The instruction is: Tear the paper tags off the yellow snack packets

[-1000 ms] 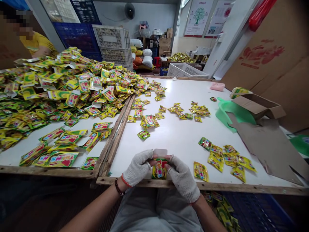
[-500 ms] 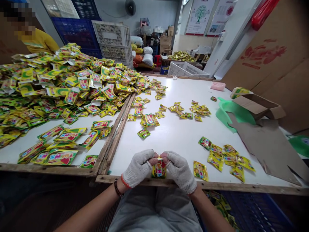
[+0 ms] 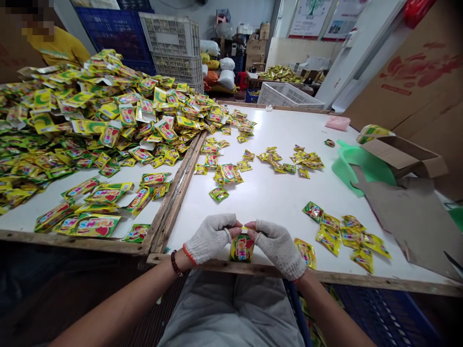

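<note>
The camera sits on the wearer's head and looks forward and down over the counter (image 3: 271,202), close enough that lettering reads on the small pack (image 3: 242,248) at its near edge. The lap (image 3: 231,313) fills the near middle, with the left forearm (image 3: 123,295) and right forearm (image 3: 333,308) running in from either side. The wide view reaches beyond the far edge to stacked crates (image 3: 171,41) and the back wall (image 3: 249,9)

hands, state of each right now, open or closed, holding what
Left hand: closed, fingers gripping the small box near its top left.
Right hand: closed, fingers gripping the same box near its top right.
</note>
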A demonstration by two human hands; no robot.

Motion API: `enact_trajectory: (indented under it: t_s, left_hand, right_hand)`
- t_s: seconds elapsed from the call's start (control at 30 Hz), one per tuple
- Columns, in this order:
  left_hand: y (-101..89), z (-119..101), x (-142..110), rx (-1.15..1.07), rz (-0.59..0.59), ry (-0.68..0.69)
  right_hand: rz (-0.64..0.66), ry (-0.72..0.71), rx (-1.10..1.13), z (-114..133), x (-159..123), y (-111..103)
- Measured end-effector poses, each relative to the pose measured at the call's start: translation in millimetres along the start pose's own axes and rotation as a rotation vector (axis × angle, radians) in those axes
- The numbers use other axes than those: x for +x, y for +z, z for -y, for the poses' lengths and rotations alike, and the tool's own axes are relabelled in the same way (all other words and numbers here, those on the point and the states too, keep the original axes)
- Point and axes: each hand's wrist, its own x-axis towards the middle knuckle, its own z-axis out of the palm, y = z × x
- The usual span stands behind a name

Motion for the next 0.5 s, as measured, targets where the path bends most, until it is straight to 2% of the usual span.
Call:
enact_trajectory:
  t_s: [0.17, 0.23, 0.33, 0.4, 0.5]
  left_hand:
    - [0.2, -1.3, -8.2, 0.139, 0.006, 0.230]
    - [-0.2, -2.9, -9.7, 0.139, 0.003, 0.252]
    - [-0.9, -4.3, -10.7, 0.127, 0.024, 0.214]
    - [-1.0, -1.9, -12.1, 0.123, 0.062, 0.230]
    - [0.7, 7.7, -15.4, 0.142, 0.086, 0.339]
  right_hand:
    - [0.046, -0.137, -0.060, -5.4, -10.0, -3.3]
    - [0.102, -0.227, -0.088, -10.1, -16.2, -4.9]
    - [0.133, -0.339, -0.157, -18.5, -23.2, -7.2]
    - [0.127, -0.356, -0.175, -23.4, -24.1, -7.3]
    - [0.115, -0.341, -0.131, -27.3, -20.5, -2.1]
